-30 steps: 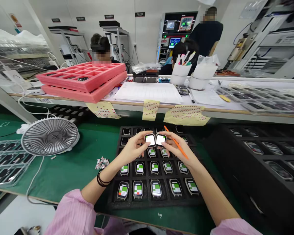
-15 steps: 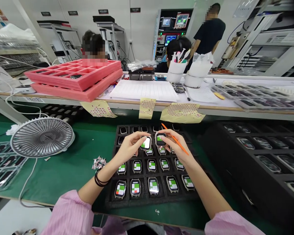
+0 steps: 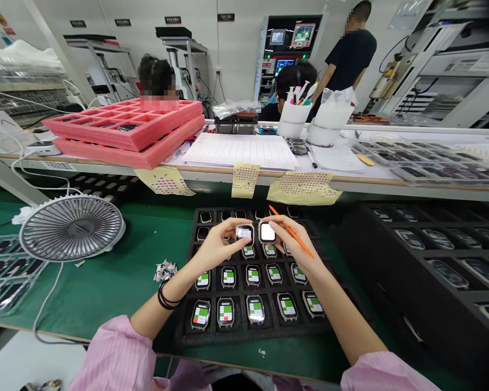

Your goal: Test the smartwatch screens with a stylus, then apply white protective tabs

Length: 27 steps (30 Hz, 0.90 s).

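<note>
Green counter (image 3: 130, 293), workshop setting. Forearms in pink sleeves (image 3: 120, 345): entering from lower left and lower right, converging over a black tray (image 3: 244, 339). Tray watches (image 3: 252, 275), in compartments: nearer rows with green-and-white screens, writing too small to read. Left hand (image 3: 221, 242): thumb over the front, fingers behind; grip closed on a text-screen watch (image 3: 243, 232), lines illegible. Right hand (image 3: 295, 247): mirrored pose; grip closed on a white-screen watch (image 3: 268, 232), orange stick (image 3: 292, 232) slanting across the hand. Both held pieces: above the tray, side by side, slightly apart. Shelf edge (image 3: 212, 170), beyond: coded label (image 3: 59, 166); yellow sheets (image 3: 244, 182), hanging, with rows of reddish marks. Far wall (image 3: 236, 60): dark signs (image 3: 172, 20), lettering unreadable.
</note>
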Available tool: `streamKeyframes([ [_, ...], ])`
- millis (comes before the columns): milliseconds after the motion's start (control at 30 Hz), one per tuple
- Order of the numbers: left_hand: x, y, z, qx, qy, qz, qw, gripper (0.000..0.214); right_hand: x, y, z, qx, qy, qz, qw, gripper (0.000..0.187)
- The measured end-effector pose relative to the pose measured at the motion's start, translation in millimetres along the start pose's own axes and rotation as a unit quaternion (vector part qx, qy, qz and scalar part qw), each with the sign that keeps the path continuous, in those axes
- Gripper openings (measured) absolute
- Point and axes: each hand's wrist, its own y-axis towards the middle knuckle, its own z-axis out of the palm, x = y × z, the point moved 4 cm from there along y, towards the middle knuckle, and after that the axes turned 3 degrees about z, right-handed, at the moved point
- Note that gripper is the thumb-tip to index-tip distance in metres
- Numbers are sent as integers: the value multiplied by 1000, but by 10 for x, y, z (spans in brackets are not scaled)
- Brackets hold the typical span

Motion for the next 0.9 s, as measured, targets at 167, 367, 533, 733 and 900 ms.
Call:
streamKeyframes([
  [167, 13, -4, 7, 6, -5, -26, 1000, 42, -35, 16, -3, 20, -6, -5, 1000, 27],
  [367, 24, 12, -9, -10, -23, -31, 999, 41, -102, 52, 8, 79, 12, -14, 997, 35],
  [533, -5, 16, -36, -34, -27, -51, 998, 37, -128, 62, 18, 98, 2, -17, 995, 40],
  [733, 7, 13, -8, -6, -47, -39, 998, 42, -90, 58, -14, 43, 31, -13, 999, 34],
  [900, 46, 6, 4, -2, -37, -26, 999, 42, -49, 36, -45, 9, 20, -2, 1000, 28],
])
